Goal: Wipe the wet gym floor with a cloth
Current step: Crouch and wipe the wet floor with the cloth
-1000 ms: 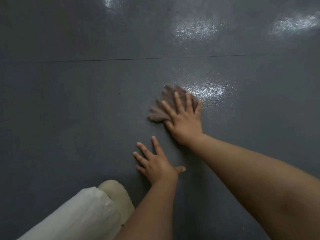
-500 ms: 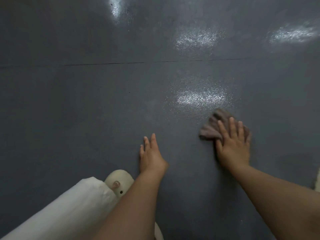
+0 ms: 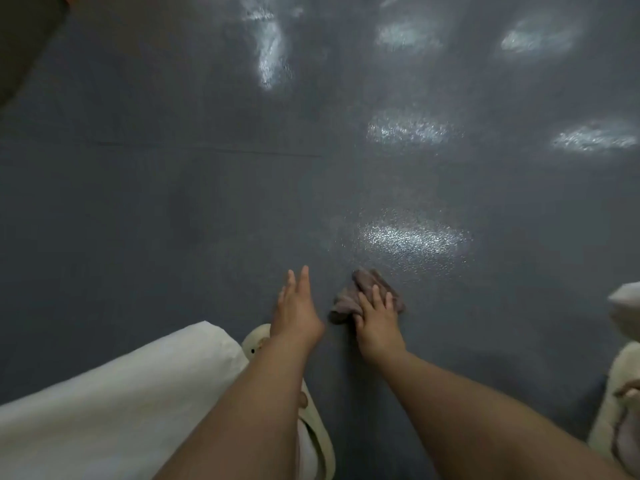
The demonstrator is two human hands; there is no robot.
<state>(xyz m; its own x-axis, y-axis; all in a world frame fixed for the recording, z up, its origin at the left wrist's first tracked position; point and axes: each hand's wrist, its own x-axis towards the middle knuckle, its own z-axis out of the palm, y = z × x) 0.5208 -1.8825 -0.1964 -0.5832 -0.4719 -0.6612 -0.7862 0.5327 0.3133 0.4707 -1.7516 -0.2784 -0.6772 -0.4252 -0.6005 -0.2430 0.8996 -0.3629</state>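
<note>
Since a moment ago, my right hand (image 3: 377,322) dragged the cloth (image 3: 360,296) leftward, just beside my left hand (image 3: 296,308).
Right fingers press flat on the cloth; left hand lies open, fingers straight, holding nothing, on the floor (image 3: 173,220).

Dim overall, low contrast. Overhead lights throw patchy white glare across the wet grey floor (image 3: 173,220); sharpest sparkle patch sits just beyond my right hand (image 3: 377,320). My left hand (image 3: 298,306) is motion-blurred, soft edges. Upper glare spots smeared. Wide-angle stretch at the edges, my forearms balloon near the bottom. Faint shadow under my arms. Slight grain.
</note>
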